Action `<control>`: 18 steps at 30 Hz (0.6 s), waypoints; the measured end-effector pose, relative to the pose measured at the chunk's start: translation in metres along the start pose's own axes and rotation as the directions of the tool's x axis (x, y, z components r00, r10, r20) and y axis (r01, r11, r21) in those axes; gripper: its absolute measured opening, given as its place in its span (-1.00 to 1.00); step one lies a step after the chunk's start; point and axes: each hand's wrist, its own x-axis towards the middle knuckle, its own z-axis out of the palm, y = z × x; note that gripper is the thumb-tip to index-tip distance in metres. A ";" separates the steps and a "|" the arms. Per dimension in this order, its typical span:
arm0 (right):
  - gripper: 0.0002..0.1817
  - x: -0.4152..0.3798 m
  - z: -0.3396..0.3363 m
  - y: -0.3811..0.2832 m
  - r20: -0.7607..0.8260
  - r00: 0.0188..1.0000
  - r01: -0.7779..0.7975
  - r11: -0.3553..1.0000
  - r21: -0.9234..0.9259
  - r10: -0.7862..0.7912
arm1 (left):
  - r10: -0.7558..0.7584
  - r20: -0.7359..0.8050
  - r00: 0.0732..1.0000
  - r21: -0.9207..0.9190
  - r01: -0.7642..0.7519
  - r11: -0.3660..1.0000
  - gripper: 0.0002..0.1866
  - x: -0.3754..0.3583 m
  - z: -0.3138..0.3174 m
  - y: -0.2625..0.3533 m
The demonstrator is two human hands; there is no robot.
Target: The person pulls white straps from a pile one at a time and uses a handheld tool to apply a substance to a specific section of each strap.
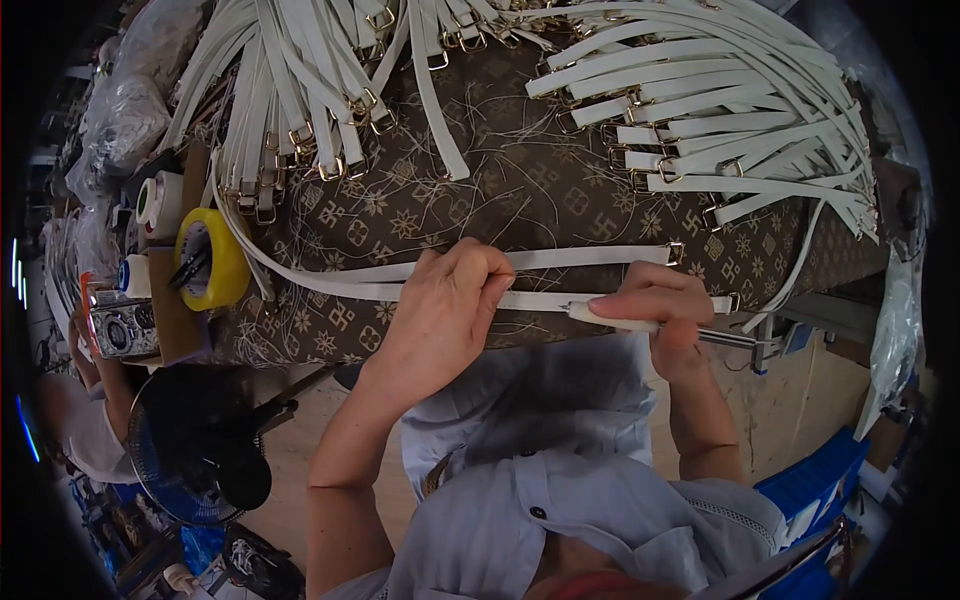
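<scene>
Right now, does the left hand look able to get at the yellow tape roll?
Probably yes: nothing tall stands between the left hand and the yellow tape roll, though the hand would first have to leave the white straps.

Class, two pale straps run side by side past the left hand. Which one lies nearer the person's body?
The lower strap: its buckle sits farther right than that of the upper strap.

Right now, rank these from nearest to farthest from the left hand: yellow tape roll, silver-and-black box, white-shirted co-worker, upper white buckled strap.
From the left hand:
1. Upper white buckled strap, passing under the hand.
2. Yellow tape roll, to its left.
3. Silver-and-black box, farther left.
4. White-shirted co-worker, far left, beyond the table.
</scene>
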 end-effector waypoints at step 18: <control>-0.74 0.005 0.038 0.008 0.034 0.999 0.035 0.937 -0.349 -0.024 | -0.005 0.014 1.000 -0.049 0.006 0.999 -0.87 -0.001 -0.001 -0.001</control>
